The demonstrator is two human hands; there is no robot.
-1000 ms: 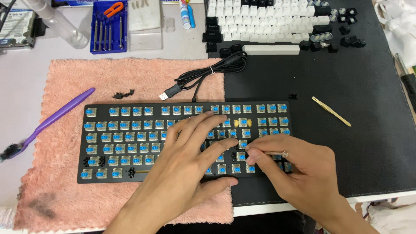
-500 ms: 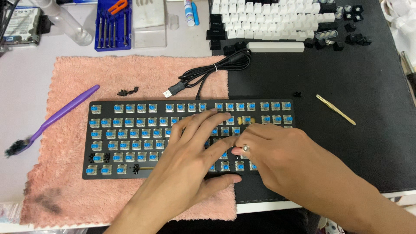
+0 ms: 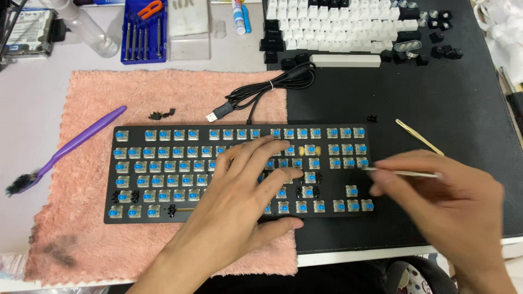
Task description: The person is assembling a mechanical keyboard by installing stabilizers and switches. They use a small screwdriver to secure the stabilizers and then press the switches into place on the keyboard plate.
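A black keyboard [image 3: 163,169] without keycaps lies in front of me, its blue-stemmed switches bare. My left hand [image 3: 248,190] rests flat on its middle, fingers spread over the switches. My right hand [image 3: 441,201] is off the keyboard's right end and pinches a thin metal tool [image 3: 400,173] whose tip points at the right edge of the board. One yellowish part [image 3: 311,149] sits among the switches near the left fingertips.
The keyboard lies half on a pink towel [image 3: 163,98], half on a black mat [image 3: 436,109]. Removed white and black keycaps [image 3: 338,27] lie at the back. A purple brush [image 3: 65,149], a USB cable [image 3: 261,92], a blue screwdriver set [image 3: 144,32] and gold tweezers [image 3: 418,136] lie around.
My right hand has pulled away from the switches to the right, off the keyboard, with the thin tool in it. My left hand stays on the board.
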